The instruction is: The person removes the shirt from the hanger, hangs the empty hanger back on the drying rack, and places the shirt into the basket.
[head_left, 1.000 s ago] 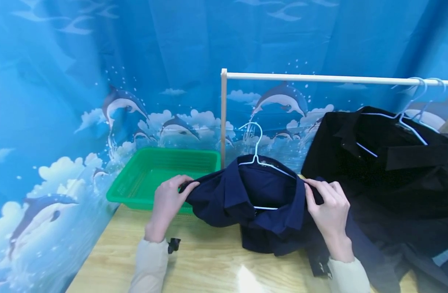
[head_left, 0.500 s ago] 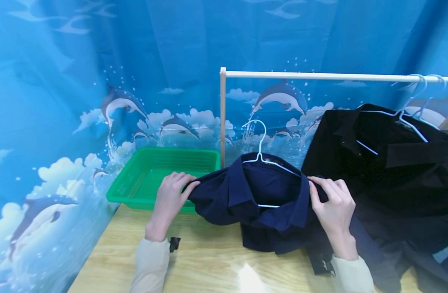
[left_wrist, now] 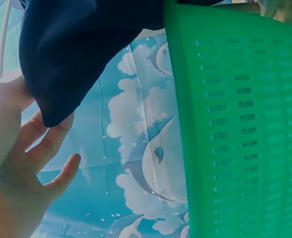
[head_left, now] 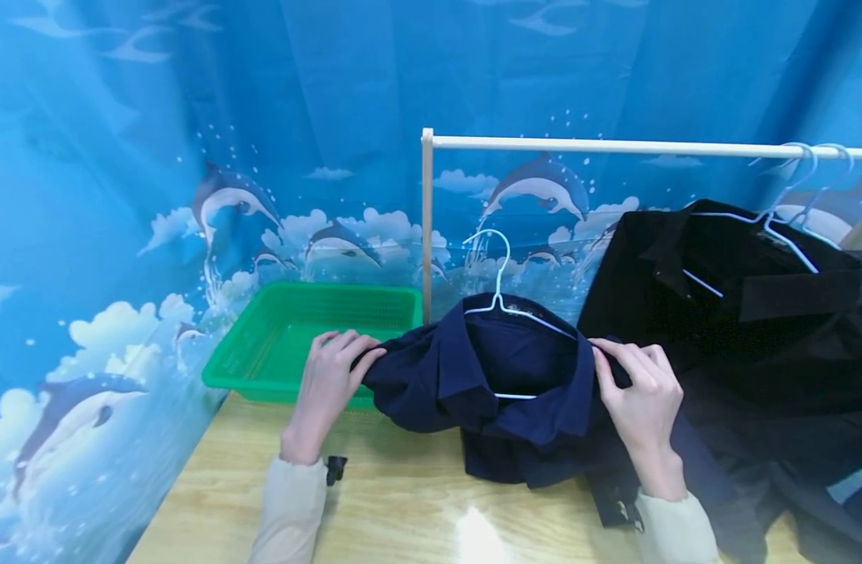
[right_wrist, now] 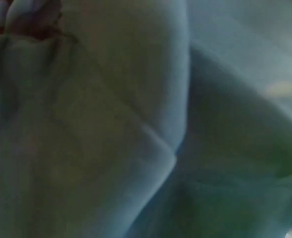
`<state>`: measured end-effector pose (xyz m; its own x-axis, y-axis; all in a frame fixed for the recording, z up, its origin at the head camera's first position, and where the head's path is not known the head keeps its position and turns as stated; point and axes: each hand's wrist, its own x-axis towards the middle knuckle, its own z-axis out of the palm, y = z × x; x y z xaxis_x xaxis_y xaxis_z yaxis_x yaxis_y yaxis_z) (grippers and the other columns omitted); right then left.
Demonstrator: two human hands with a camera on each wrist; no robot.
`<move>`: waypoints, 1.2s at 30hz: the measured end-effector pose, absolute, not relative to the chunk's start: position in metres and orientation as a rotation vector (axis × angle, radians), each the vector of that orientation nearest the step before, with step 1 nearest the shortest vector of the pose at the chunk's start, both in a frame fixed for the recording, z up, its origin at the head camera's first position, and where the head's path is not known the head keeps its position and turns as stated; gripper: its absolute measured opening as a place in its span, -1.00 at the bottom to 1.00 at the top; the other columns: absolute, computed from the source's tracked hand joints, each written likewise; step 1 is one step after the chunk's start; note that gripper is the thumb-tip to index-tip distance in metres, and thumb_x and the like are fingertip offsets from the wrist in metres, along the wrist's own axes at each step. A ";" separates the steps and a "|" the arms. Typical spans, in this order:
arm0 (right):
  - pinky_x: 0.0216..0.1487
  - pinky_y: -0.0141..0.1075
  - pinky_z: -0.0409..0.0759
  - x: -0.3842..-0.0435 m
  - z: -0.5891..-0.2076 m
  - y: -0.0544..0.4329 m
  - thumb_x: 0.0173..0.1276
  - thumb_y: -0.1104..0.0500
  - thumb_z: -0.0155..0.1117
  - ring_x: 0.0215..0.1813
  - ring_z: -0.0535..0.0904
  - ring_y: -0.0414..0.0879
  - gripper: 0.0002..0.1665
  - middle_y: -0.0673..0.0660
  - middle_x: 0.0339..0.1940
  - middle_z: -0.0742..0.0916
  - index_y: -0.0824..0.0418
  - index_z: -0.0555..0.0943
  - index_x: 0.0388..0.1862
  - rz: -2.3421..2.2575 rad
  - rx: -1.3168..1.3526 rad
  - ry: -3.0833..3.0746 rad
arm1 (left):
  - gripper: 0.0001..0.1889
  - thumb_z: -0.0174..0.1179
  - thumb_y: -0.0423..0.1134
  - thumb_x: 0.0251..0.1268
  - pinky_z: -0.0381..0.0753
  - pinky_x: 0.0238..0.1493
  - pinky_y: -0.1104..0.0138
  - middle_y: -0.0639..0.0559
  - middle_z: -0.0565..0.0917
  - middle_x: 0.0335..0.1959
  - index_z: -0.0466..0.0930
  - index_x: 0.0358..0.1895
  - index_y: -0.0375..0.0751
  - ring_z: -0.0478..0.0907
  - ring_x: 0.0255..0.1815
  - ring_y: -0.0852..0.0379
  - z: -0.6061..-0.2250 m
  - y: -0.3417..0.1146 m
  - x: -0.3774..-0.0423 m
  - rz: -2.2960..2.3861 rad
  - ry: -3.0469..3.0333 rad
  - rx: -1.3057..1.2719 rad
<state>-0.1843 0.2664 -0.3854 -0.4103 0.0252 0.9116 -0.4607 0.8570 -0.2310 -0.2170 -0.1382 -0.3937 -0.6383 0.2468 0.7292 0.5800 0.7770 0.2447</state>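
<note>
A navy collared shirt [head_left: 459,368] hangs between my two hands, with a pale wire hanger [head_left: 500,294] inside it. The hanger's hook stands up out of the collar, and its lower bar shows in the neck opening. At the shirt's left shoulder my left hand [head_left: 330,385] pinches the cloth between thumb and fingers. My right hand [head_left: 642,399] pinches the other shoulder close to the collar. In the left wrist view a fold of dark cloth [left_wrist: 81,54] droops over the left fingers. Blurred cloth [right_wrist: 86,139] fills most of the right wrist view.
Behind my left hand a green plastic basket [head_left: 262,384] sits on the wooden table [head_left: 396,501]. A rack with a pale rail [head_left: 586,145] stands at the back. Black shirts [head_left: 685,337] hang from it on wire hangers at the right, next to my right hand.
Over the last second, the shirt, its hanger and my right hand have shifted slightly right. Both hands keep their hold on the shoulders. In the last half second almost nothing has moved.
</note>
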 end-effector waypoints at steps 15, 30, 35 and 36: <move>-0.32 -0.19 0.32 -0.187 -0.391 0.261 0.30 0.28 0.42 -0.37 0.47 0.07 -0.88 0.14 -0.36 0.80 0.19 0.82 -0.21 0.596 0.317 -1.931 | -0.93 0.39 -0.22 0.30 0.55 0.16 -0.06 0.05 0.71 -0.37 0.77 -0.26 -0.12 0.67 -0.32 0.04 -0.395 -0.128 -0.216 -0.594 -2.232 -0.632; -0.34 -0.22 0.29 -0.189 -0.397 0.259 0.22 0.36 0.48 -0.37 0.49 0.07 -0.85 0.15 -0.40 0.79 0.21 0.82 -0.23 0.602 0.304 -1.964 | -0.93 0.41 -0.24 0.28 0.57 0.13 -0.04 0.04 0.73 -0.39 0.78 -0.28 -0.15 0.68 -0.34 0.04 -0.395 -0.120 -0.219 -0.603 -2.186 -0.634; -0.36 -0.22 0.30 -0.188 -0.399 0.253 0.24 0.40 0.44 -0.38 0.51 0.05 -0.86 0.15 -0.41 0.78 0.21 0.81 -0.27 0.617 0.305 -1.964 | -0.95 0.40 -0.27 0.30 0.58 0.11 -0.02 0.02 0.73 -0.37 0.79 -0.27 -0.17 0.68 -0.33 0.02 -0.396 -0.116 -0.218 -0.595 -2.185 -0.636; -0.36 -0.22 0.30 -0.189 -0.399 0.251 0.24 0.40 0.44 -0.38 0.52 0.05 -0.86 0.14 -0.41 0.78 0.21 0.80 -0.27 0.621 0.305 -1.963 | -0.95 0.39 -0.29 0.30 0.58 0.10 -0.01 0.01 0.73 -0.36 0.79 -0.26 -0.17 0.68 -0.32 0.02 -0.396 -0.115 -0.217 -0.590 -2.189 -0.636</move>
